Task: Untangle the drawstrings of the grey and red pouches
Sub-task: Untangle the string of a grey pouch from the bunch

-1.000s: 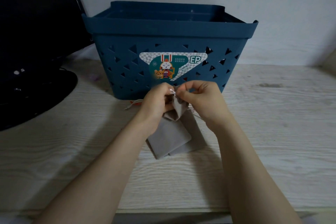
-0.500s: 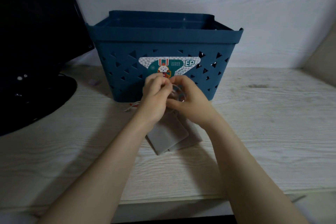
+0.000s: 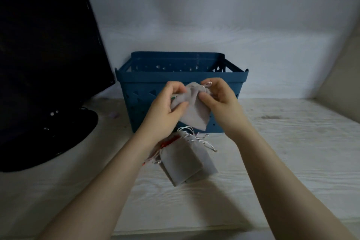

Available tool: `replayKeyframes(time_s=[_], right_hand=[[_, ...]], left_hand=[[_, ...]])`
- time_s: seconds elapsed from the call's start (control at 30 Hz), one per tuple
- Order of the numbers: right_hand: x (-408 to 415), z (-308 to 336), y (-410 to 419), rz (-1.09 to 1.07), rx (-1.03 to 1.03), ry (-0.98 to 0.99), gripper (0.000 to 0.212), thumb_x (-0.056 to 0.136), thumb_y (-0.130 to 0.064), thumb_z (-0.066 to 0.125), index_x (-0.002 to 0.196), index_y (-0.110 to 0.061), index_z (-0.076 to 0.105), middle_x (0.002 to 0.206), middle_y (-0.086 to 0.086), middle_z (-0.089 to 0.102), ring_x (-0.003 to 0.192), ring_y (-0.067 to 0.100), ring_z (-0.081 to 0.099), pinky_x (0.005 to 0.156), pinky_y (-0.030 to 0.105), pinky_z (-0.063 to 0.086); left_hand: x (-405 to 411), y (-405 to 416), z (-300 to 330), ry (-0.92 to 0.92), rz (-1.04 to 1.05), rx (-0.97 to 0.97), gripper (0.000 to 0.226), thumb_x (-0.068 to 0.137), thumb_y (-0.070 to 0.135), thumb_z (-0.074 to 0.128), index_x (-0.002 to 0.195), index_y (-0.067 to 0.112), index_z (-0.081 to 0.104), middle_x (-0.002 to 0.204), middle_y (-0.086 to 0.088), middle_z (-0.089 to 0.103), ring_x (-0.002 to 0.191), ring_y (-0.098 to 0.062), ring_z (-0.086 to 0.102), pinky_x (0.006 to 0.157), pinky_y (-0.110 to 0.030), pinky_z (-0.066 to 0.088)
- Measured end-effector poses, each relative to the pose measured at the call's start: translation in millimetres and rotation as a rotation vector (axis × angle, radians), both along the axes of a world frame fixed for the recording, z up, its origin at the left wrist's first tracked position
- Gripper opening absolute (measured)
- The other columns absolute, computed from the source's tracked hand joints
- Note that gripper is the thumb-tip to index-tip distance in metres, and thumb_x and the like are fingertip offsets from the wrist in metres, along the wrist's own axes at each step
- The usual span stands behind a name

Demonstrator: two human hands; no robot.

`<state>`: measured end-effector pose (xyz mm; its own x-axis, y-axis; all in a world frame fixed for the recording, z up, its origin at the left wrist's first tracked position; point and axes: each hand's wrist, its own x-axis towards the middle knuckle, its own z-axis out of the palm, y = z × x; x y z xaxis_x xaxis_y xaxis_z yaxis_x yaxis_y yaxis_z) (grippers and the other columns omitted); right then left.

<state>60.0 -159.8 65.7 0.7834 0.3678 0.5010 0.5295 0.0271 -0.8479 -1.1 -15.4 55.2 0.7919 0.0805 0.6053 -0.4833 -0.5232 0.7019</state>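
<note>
One grey pouch point(image 3: 192, 109) is lifted off the table in front of the basket. My left hand point(image 3: 165, 111) pinches its left side. At the gathered neck, my right hand point(image 3: 220, 101) pinches the pouch and its white drawstring. Below, on the table, other grey pouches point(image 3: 187, 161) lie stacked, with a heap of white drawstrings point(image 3: 196, 138) at their top. A red pouch point(image 3: 168, 142) peeks out to the left of them, mostly hidden under my left wrist.
A dark blue plastic basket point(image 3: 229, 76) with triangular holes stands behind my hands, against the white wall. A black monitor point(image 3: 44, 60) on its round stand fills the left side. The pale wooden table point(image 3: 292, 152) stretches right to a side wall.
Both hands have lifted one grey pouch up and away from the stack, which now lies exposed with its strings and the red pouch. The camera has tilted upward.
</note>
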Motion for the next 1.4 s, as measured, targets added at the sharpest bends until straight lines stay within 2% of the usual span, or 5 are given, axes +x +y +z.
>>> replayKeyframes(time_s=[0.33, 0.63, 0.9, 1.17, 1.4], right_hand=[[33.0, 67.2, -6.8, -0.154, -0.208, -0.026, 0.052, 0.097, -0.028, 0.047, 0.145, -0.019, 0.030, 0.146, 0.000, 0.039, 0.130, 0.017, 0.040, 0.106, 0.036, 0.037], [47.1, 60.1, -17.3, -0.341, -0.362, -0.275, 0.023, 0.095, -0.017, 0.050, 0.115, -0.013, 0.061, 0.117, 0.004, 0.058, 0.099, 0.013, 0.054, 0.074, 0.007, 0.037], [34.7, 38.8, -22.3, -0.169, -0.523, -0.336, 0.019, 0.092, -0.010, 0.050, 0.095, -0.011, 0.069, 0.090, 0.003, 0.069, 0.082, 0.017, 0.063, 0.073, 0.028, 0.049], [11.7, -12.1, -7.5, 0.033, -0.831, -0.326, 0.023, 0.091, -0.009, 0.053, 0.110, -0.008, 0.065, 0.107, 0.008, 0.068, 0.092, 0.018, 0.061, 0.071, 0.015, 0.037], [-7.8, -62.1, -4.6, 0.011, -0.858, -0.212, 0.024, 0.091, -0.013, 0.052, 0.110, -0.012, 0.066, 0.110, 0.008, 0.068, 0.099, 0.027, 0.060, 0.082, 0.033, 0.047]], left_hand=[[45.6, 5.6, 76.0, -0.015, 0.248, 0.044, 0.026, 0.093, 0.014, 0.051, 0.117, 0.019, 0.060, 0.119, 0.008, 0.055, 0.101, -0.001, 0.048, 0.073, -0.001, 0.036], [93.4, 21.1, 79.2, 0.271, 0.543, 0.361, 0.037, 0.096, 0.040, 0.040, 0.130, 0.027, 0.048, 0.139, -0.004, 0.041, 0.129, -0.028, 0.034, 0.105, -0.040, 0.028], [58.4, 12.8, 43.0, -0.302, 0.358, 0.566, 0.029, 0.089, 0.023, 0.041, 0.096, 0.006, 0.063, 0.098, -0.007, 0.057, 0.094, -0.022, 0.050, 0.079, -0.034, 0.042], [22.7, 32.5, -39.1, 0.373, 0.116, 0.824, 0.015, 0.090, 0.027, 0.054, 0.097, 0.015, 0.061, 0.090, 0.003, 0.051, 0.086, -0.021, 0.056, 0.075, -0.041, 0.048], [10.4, 28.9, -72.4, 0.457, 0.281, 0.672, 0.023, 0.086, 0.031, 0.063, 0.096, 0.010, 0.063, 0.097, -0.006, 0.053, 0.089, -0.023, 0.055, 0.080, -0.040, 0.047]])
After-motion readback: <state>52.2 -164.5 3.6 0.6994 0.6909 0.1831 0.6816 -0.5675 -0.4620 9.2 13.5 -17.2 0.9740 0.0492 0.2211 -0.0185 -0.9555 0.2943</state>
